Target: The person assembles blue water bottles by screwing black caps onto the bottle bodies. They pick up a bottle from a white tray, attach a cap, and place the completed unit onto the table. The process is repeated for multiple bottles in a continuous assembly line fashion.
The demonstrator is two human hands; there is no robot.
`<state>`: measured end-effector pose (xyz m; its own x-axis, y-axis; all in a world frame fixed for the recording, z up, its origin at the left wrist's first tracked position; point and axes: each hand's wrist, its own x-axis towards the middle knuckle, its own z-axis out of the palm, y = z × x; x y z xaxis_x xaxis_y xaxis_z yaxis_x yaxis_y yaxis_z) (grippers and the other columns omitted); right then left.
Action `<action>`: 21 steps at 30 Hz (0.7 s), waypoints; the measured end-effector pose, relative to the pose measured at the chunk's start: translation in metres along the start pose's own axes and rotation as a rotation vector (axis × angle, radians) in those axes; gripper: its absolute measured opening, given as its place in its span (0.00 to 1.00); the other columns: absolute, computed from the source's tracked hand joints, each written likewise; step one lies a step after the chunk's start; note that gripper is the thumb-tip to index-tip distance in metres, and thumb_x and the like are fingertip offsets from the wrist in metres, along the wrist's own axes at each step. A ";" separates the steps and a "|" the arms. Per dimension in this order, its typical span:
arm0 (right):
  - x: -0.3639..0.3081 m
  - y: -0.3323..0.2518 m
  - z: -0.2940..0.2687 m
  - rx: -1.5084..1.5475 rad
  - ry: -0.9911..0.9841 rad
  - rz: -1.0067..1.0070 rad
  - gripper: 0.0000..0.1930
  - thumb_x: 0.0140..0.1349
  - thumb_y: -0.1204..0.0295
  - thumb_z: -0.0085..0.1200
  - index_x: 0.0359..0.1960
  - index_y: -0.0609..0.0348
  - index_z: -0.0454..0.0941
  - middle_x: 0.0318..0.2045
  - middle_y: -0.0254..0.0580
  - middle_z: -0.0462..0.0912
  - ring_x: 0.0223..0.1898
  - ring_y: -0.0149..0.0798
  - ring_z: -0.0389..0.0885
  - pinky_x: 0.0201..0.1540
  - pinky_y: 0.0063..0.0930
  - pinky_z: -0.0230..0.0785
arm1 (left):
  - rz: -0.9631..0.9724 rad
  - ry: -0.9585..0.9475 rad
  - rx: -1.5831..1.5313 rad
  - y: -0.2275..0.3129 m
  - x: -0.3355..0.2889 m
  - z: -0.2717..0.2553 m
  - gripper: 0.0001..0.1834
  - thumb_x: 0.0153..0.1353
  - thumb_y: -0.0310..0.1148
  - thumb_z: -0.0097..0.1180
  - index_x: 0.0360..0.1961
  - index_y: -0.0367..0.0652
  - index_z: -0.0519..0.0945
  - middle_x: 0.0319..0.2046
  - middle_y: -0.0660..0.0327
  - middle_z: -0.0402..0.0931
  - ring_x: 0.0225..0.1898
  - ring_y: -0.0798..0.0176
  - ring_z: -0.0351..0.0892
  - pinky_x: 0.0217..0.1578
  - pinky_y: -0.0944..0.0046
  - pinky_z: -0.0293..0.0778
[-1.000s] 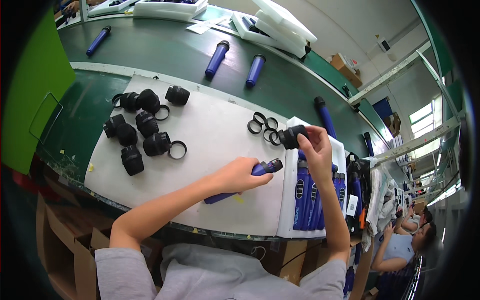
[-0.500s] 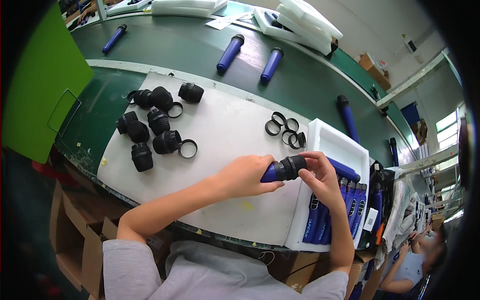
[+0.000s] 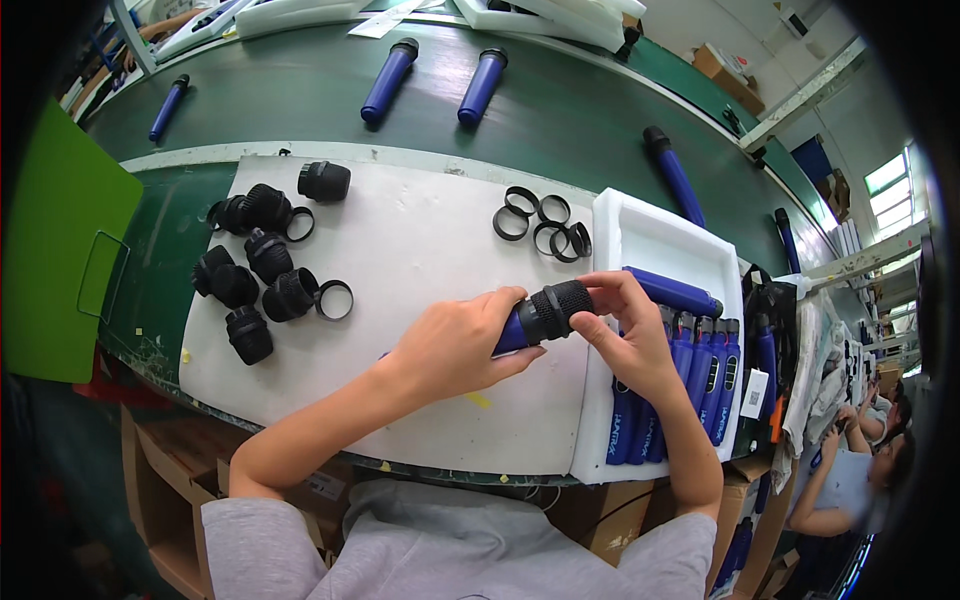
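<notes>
A blue handheld microphone (image 3: pixel 512 335) with a black head is held above the white board. My left hand (image 3: pixel 455 345) wraps round its blue body. The thumb and fingers of my right hand (image 3: pixel 630 335) are closed on the black mesh head. Close by my right forearm, a white foam tray (image 3: pixel 607 240) holds several blue microphone bodies (image 3: pixel 682 360) without heads; one lies crosswise above the rest. Several black rings (image 3: pixel 513 222) lie on the board beyond my hands. To the left is a loose group of black microphone heads (image 3: pixel 290 293), with a few more rings among them.
Finished-looking blue microphones (image 3: pixel 390 80) lie spread along the green belt (image 3: pixel 290 95) beyond the board. A green panel (image 3: pixel 75 250) stands at the left. Cardboard boxes (image 3: pixel 170 500) sit below the table edge. Other people (image 3: pixel 850 480) work at the far right.
The view has shifted, so the board and belt items appear further left. Both hands stay on the microphone, the right still at its head.
</notes>
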<state>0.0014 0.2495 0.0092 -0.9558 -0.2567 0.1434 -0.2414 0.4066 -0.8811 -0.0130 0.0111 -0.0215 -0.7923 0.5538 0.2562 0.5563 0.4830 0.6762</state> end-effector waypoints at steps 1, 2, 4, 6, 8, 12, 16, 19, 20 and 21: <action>-0.001 -0.001 0.003 0.025 0.006 0.024 0.20 0.65 0.67 0.66 0.52 0.64 0.73 0.40 0.45 0.87 0.40 0.32 0.85 0.46 0.28 0.75 | 0.003 -0.003 0.003 -0.001 0.000 0.001 0.31 0.54 0.43 0.72 0.53 0.37 0.75 0.34 0.50 0.83 0.33 0.48 0.86 0.33 0.55 0.81; -0.003 -0.002 0.005 0.048 0.015 0.048 0.20 0.65 0.67 0.66 0.52 0.64 0.73 0.40 0.45 0.87 0.40 0.32 0.85 0.45 0.28 0.75 | 0.015 0.005 0.002 -0.001 0.000 0.001 0.31 0.54 0.44 0.72 0.53 0.37 0.75 0.34 0.50 0.83 0.33 0.48 0.86 0.33 0.55 0.81; -0.005 -0.004 0.005 0.082 0.023 0.073 0.20 0.64 0.67 0.66 0.51 0.64 0.72 0.39 0.45 0.87 0.39 0.32 0.85 0.45 0.27 0.75 | 0.039 0.022 0.001 0.000 -0.001 0.002 0.32 0.53 0.44 0.72 0.53 0.37 0.75 0.35 0.50 0.83 0.34 0.48 0.86 0.33 0.54 0.81; -0.005 -0.004 0.005 0.108 0.018 0.072 0.20 0.65 0.67 0.66 0.51 0.65 0.72 0.38 0.45 0.87 0.39 0.32 0.85 0.45 0.27 0.75 | 0.000 -0.005 0.003 0.004 -0.001 -0.002 0.32 0.53 0.44 0.72 0.53 0.37 0.75 0.36 0.51 0.83 0.34 0.47 0.86 0.33 0.54 0.81; -0.005 -0.004 0.004 0.105 -0.009 0.099 0.21 0.65 0.67 0.66 0.52 0.65 0.72 0.38 0.44 0.87 0.39 0.32 0.85 0.45 0.27 0.75 | -0.017 -0.021 -0.003 0.006 -0.001 -0.003 0.31 0.53 0.44 0.73 0.53 0.38 0.75 0.36 0.51 0.83 0.34 0.47 0.86 0.34 0.54 0.81; -0.006 -0.006 0.002 0.140 -0.027 0.142 0.21 0.65 0.67 0.65 0.53 0.65 0.71 0.39 0.44 0.86 0.41 0.32 0.85 0.46 0.28 0.75 | -0.021 -0.024 -0.031 0.005 -0.002 -0.002 0.30 0.53 0.44 0.72 0.53 0.40 0.76 0.35 0.51 0.83 0.33 0.47 0.85 0.34 0.55 0.81; -0.006 -0.005 0.004 0.230 0.018 0.116 0.21 0.66 0.68 0.64 0.54 0.65 0.71 0.41 0.45 0.86 0.43 0.33 0.85 0.49 0.28 0.75 | -0.047 0.041 -0.084 0.007 0.000 -0.004 0.28 0.54 0.43 0.72 0.51 0.40 0.77 0.34 0.50 0.83 0.33 0.47 0.85 0.33 0.55 0.80; -0.005 -0.007 0.003 0.294 0.016 0.118 0.21 0.66 0.68 0.64 0.55 0.65 0.71 0.42 0.45 0.85 0.44 0.34 0.85 0.51 0.29 0.75 | -0.048 0.033 -0.068 0.006 0.002 -0.006 0.27 0.54 0.42 0.72 0.50 0.39 0.77 0.34 0.50 0.83 0.32 0.48 0.85 0.33 0.55 0.81; -0.005 -0.007 0.004 0.287 0.004 0.117 0.21 0.66 0.68 0.64 0.55 0.65 0.71 0.42 0.45 0.85 0.44 0.34 0.85 0.51 0.29 0.75 | -0.022 0.048 -0.044 0.005 0.001 -0.005 0.27 0.54 0.42 0.72 0.49 0.38 0.77 0.34 0.50 0.83 0.32 0.48 0.85 0.33 0.55 0.81; -0.005 -0.007 0.004 0.279 -0.007 0.116 0.21 0.66 0.68 0.64 0.55 0.65 0.71 0.42 0.45 0.85 0.44 0.34 0.85 0.51 0.29 0.75 | 0.005 0.062 -0.019 0.004 -0.001 -0.001 0.27 0.54 0.42 0.72 0.49 0.37 0.77 0.34 0.50 0.83 0.32 0.48 0.85 0.33 0.56 0.81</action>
<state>0.0087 0.2439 0.0128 -0.9729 -0.2291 0.0321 -0.0740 0.1770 -0.9814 -0.0101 0.0116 -0.0178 -0.8040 0.5127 0.3014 0.5556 0.4669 0.6880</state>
